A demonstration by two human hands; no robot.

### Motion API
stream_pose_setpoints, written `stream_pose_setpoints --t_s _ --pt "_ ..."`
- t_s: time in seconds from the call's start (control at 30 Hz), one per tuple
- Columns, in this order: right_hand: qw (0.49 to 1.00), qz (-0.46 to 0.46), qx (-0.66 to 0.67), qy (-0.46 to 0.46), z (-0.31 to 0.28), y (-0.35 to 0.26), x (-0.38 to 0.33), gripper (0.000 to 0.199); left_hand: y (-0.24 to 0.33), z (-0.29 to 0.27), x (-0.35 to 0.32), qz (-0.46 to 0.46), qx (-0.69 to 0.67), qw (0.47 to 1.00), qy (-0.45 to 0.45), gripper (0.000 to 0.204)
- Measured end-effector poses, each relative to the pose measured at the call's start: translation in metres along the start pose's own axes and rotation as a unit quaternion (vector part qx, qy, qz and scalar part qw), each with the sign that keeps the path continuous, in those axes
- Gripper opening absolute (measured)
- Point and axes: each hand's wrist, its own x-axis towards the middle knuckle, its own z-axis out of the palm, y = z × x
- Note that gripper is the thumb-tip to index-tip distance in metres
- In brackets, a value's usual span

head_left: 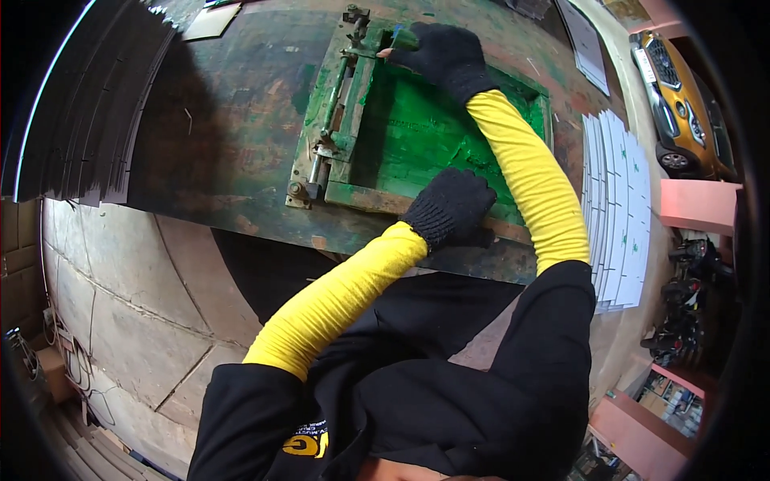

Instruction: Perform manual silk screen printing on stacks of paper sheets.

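Green-stained frame (369,197) is lying lengthwise left-to-right on the table (241,132), the half-curled left hand (453,207) covering its near side, the partly bent right hand (443,58) reaching its far-left corner, both holds unclear.

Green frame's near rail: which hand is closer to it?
Left. The left hand is over the near rail; the right hand is away from it, by the far-left corner of the frame.

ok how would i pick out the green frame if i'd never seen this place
Find the big stained table, then look beneath the black-gloved left hand and right hand. There lies a shallow rectangular frame with a metal rod along its left side. Unlike the white sheets further right, its inside is vivid green.
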Motion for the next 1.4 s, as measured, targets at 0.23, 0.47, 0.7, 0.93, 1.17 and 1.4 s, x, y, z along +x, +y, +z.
stream_pose_setpoints --t_s 0.23,0.47,0.7,0.93,1.17,1.4 --pt "0.992 -0.027 0.095 0.081 -0.002 -0.022 -0.006 0.059 -0.005 0.003 -0.003 0.000 -0.032 0.999 0.041 0.043" --pt "0.994 -0.045 0.083 -0.051 -0.057 -0.060 -0.042 0.057 -0.010 0.009 -0.001 0.018 -0.060 0.995 0.076 0.038" --pt "0.993 -0.064 0.090 -0.029 -0.043 -0.044 -0.047 0.050 -0.012 0.013 -0.001 0.023 -0.060 0.991 0.115 0.041" --pt "0.994 0.061 0.076 -0.053 -0.009 0.063 -0.015 0.066 -0.005 0.000 -0.004 0.005 -0.011 0.999 0.031 0.051" --pt "0.979 0.146 0.065 -0.125 0.019 0.068 0.024 0.092 -0.008 0.007 -0.002 -0.006 -0.009 1.000 0.008 0.053" --pt "0.977 0.169 0.066 -0.115 0.032 0.091 0.043 0.088 -0.001 0.002 0.001 0.007 -0.025 1.000 -0.011 0.049"
